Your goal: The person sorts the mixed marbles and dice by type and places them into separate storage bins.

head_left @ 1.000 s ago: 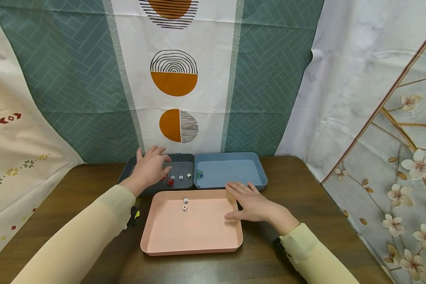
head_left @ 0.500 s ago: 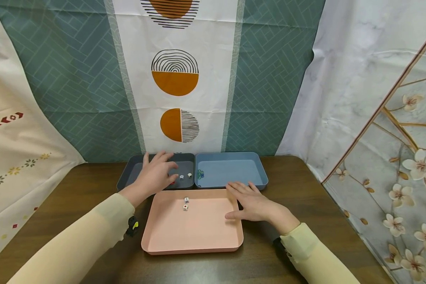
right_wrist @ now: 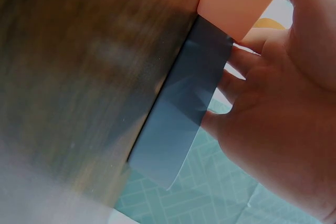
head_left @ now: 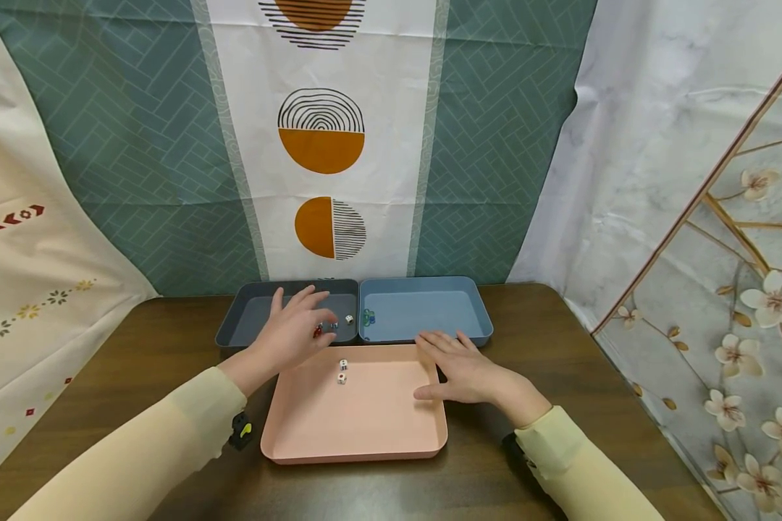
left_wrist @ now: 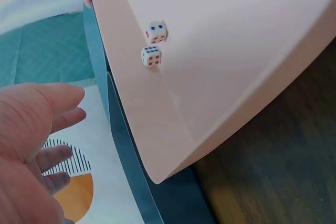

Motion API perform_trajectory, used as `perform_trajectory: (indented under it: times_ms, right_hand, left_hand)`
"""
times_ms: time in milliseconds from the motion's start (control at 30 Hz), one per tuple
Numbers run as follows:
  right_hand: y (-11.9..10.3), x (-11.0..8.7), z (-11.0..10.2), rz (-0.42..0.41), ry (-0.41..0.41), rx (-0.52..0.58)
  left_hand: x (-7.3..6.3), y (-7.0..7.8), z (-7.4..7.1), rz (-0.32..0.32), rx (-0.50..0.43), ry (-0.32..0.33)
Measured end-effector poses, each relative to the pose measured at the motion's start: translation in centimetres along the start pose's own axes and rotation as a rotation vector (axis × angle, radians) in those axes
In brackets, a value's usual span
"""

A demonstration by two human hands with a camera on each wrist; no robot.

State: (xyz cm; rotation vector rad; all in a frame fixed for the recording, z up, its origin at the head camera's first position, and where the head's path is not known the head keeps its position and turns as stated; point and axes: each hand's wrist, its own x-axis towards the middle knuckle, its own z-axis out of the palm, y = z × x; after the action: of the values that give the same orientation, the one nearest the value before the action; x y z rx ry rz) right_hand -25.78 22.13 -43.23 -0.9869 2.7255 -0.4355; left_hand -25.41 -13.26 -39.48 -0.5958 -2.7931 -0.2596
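Observation:
My left hand [head_left: 288, 331] hovers over the front of the dark grey tray [head_left: 250, 312], its fingers spread and loosely bent. In the left wrist view no object shows between the thumb and fingers of the left hand [left_wrist: 31, 129]. Beneath or beside those fingers lie a red die [head_left: 317, 331] and a white die [head_left: 349, 319]; other dice are partly hidden. My right hand [head_left: 465, 373] rests at the far right corner of the pink tray [head_left: 358, 427], fingers extended and thumb over its inside. Two white dice [left_wrist: 156, 32] lie near that tray's far wall.
A blue tray [head_left: 430, 312] stands right of the grey one, behind the pink tray. Small green and blue pieces [head_left: 368, 317] lie at its left side. All three trays sit on a brown wooden table [head_left: 124, 383], with patterned cloths [head_left: 495, 145] hanging behind and beside it.
My left hand has shifted right and slightly nearer over the grey tray, uncovering more of its left part. The right hand, the pink tray and its two dice stay put.

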Motion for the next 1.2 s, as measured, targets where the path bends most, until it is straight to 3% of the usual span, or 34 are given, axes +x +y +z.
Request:
perform_trajectory:
  times_ms: [267,733,1200]
  right_hand:
    - [0.0,-0.1,0.0,-0.009,0.01,0.004]
    - [-0.1,-0.1,-0.1,-0.01,0.009,0.004]
    - [-0.1,-0.2,-0.2,-0.008,0.01,0.002]
  left_hand:
    - [-0.7,0.4,0.5,0.025,0.029,-0.01]
    - [-2.0,1.1,1.2,0.091,-0.001,-0.027]
    - [-2.8,1.6,2.4,0.099,-0.054,-0.082]
